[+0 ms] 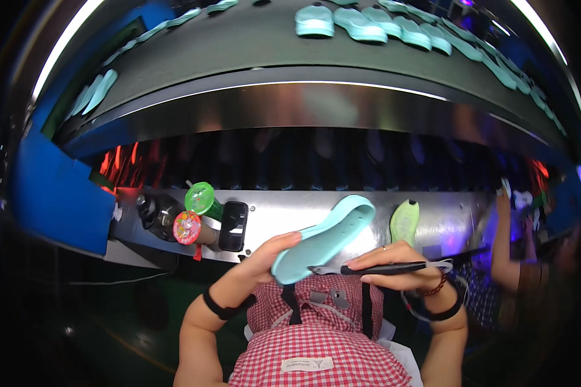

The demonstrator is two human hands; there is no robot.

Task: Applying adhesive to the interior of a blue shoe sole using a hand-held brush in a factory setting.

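Observation:
My left hand (274,255) grips the rim of a turquoise foam shoe sole (319,245) near its lower left end. The sole is tilted, its hollow inner side toward me and its narrower end pointing up and right. In my right hand (397,261) is a black pen-like tool (393,268) with a slim metallic tip and a pale cord at its back end. The tip is at the lower rim of the sole; whether it touches, I cannot tell. Beyond my right hand lies a light green sole-shaped piece (405,222) on the metal ledge (290,216).
Along the far side runs a dark conveyor belt (239,55) carrying several turquoise soles (361,26). A dark bottle (158,216), a green-lidded cup (201,198), a pink-lidded cup (187,227) and a black tray (233,226) stand left. Another person's arm (502,245) reaches in at right.

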